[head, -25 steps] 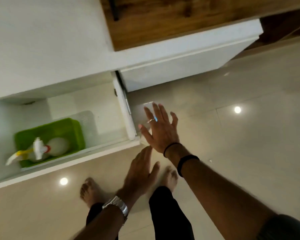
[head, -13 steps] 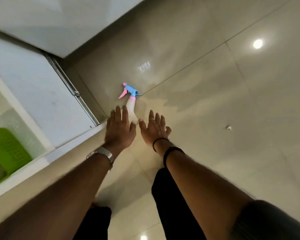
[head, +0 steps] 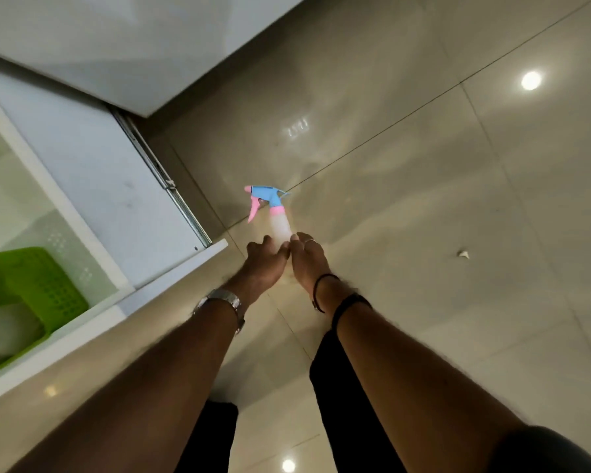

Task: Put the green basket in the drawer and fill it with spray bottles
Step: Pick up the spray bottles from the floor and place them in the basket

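Observation:
A clear spray bottle (head: 280, 224) with a blue and pink trigger head stands on the tiled floor just right of the open drawer's corner. My left hand (head: 265, 264) and my right hand (head: 306, 259) are both closed around its lower body, which they hide. The green basket (head: 44, 288) sits inside the open white drawer (head: 171, 268) at the left edge of view. Something white lies in the basket; I cannot make out what it is.
The drawer's metal slide rail (head: 171, 189) runs along its right side under the white cabinet front (head: 150, 46). A small white scrap (head: 463, 255) lies on the glossy floor to the right. My dark trouser legs are below my arms.
My view swung right from the drawer to the floor. Both hands reached forward to the spray bottle and closed around its base; half a second ago their fingers were still spread.

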`<state>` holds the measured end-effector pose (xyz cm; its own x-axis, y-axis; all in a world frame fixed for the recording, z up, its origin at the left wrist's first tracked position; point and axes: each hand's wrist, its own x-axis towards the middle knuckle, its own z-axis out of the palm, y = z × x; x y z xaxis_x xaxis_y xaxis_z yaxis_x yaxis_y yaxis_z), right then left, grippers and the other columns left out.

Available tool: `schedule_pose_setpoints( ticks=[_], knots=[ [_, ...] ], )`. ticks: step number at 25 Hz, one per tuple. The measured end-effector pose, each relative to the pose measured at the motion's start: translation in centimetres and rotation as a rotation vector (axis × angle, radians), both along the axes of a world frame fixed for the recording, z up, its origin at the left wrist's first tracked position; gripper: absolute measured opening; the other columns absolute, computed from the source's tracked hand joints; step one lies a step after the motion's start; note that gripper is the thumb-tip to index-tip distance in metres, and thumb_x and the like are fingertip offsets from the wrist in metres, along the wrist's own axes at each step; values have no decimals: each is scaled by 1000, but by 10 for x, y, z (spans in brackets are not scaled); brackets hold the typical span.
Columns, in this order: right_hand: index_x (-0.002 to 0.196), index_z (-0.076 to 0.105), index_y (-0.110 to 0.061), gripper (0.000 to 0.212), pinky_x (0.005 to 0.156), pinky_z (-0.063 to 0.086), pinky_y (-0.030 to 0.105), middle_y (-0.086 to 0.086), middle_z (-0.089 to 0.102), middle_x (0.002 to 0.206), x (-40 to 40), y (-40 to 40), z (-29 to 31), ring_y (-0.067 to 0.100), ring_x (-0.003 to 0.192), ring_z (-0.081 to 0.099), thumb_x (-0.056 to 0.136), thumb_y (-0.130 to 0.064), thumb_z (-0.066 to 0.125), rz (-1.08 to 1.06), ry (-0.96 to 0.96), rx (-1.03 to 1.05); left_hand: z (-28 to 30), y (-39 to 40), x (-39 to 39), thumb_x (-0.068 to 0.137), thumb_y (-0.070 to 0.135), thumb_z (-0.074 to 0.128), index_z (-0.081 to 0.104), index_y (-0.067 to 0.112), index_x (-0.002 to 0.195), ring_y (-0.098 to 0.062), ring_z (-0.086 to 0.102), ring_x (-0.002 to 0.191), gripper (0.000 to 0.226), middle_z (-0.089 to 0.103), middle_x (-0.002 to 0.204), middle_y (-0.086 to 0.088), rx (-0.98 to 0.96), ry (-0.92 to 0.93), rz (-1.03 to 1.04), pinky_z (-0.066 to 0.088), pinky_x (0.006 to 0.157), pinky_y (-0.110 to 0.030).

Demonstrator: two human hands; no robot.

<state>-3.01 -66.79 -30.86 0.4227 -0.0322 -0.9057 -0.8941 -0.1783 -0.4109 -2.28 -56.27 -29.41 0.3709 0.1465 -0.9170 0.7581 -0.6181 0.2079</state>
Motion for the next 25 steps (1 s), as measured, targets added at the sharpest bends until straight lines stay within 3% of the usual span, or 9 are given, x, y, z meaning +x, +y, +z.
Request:
schedule_pose_setpoints(
  ticks=[3, 4, 6, 8, 10, 13, 18, 21, 25],
  knots=[
    [145, 46, -11, 43, 110, 37, 28, 5, 50, 136, -5, -32, 62, 16, 126, 49, 106, -26, 36, -54, -39, -19, 53, -22, -1, 101, 50, 55, 58, 15, 131, -38, 68, 117, 46, 63, 132, -20, -165, -18, 76, 57, 92, -41],
    [143, 48, -12, 42, 108, 39, 22, 4, 53, 138, -5, -41, 88, 12, 124, 53, 106, -26, 36, -114, -68, -20, 75, -29, 3, 100, 50, 59, 58, 16, 133, -33, 69, 115, 47, 67, 130, -15, -214, -49, 73, 59, 96, -41],
    [131, 57, -11, 37, 86, 45, 7, 10, 64, 126, 4, -51, 139, 7, 106, 63, 106, -30, 36, -210, -144, -25, 121, -42, 14, 99, 41, 65, 57, 11, 133, -31, 70, 112, 46, 70, 126, -15, -284, -176, 55, 59, 94, -41],
    [120, 64, -17, 33, 79, 46, 8, 1, 70, 111, 24, -51, 190, 9, 99, 65, 106, -31, 37, -198, -256, -19, 167, -44, 28, 100, 31, 67, 54, 6, 137, -34, 66, 116, 47, 65, 129, -18, -301, -348, -29, 56, 96, -42],
    [126, 60, -24, 30, 89, 46, 13, -12, 68, 113, 47, -48, 230, 3, 105, 62, 106, -29, 39, -98, -412, -17, 209, -37, 40, 100, 29, 65, 43, 7, 150, -32, 56, 127, 59, 54, 140, -17, -271, -533, -163, 50, 107, -43],
    [153, 29, -27, 53, 104, 47, 35, -5, 63, 134, 81, -26, 302, 11, 121, 60, 103, -33, 48, 47, -610, -29, 279, -3, 48, 102, 32, 60, 35, 3, 156, -31, 47, 139, 67, 45, 153, -17, -201, -861, -231, 43, 119, -41],
    [137, 51, -31, 55, 99, 53, 41, -4, 69, 124, 95, 47, 399, 12, 116, 65, 86, -46, 66, 245, -807, 39, 358, 84, 26, 106, 36, 55, 29, -1, 160, -36, 30, 158, 71, 31, 167, -23, -1, -1159, -169, 28, 132, -44],
    [136, 55, -22, 55, 97, 54, 27, -6, 66, 129, 78, 112, 435, 9, 116, 65, 85, -30, 76, 349, -857, 163, 375, 155, -12, 107, 38, 52, 29, 1, 161, -36, 31, 158, 70, 32, 168, -23, 134, -1267, -179, 27, 132, -44],
    [123, 64, -33, 50, 84, 53, 13, -17, 69, 117, 40, 216, 452, 4, 106, 67, 77, -28, 83, 457, -878, 213, 369, 258, -79, 107, 42, 51, 27, 5, 161, -37, 30, 158, 69, 30, 170, -21, 291, -1235, -137, 30, 131, -46]
  ],
)
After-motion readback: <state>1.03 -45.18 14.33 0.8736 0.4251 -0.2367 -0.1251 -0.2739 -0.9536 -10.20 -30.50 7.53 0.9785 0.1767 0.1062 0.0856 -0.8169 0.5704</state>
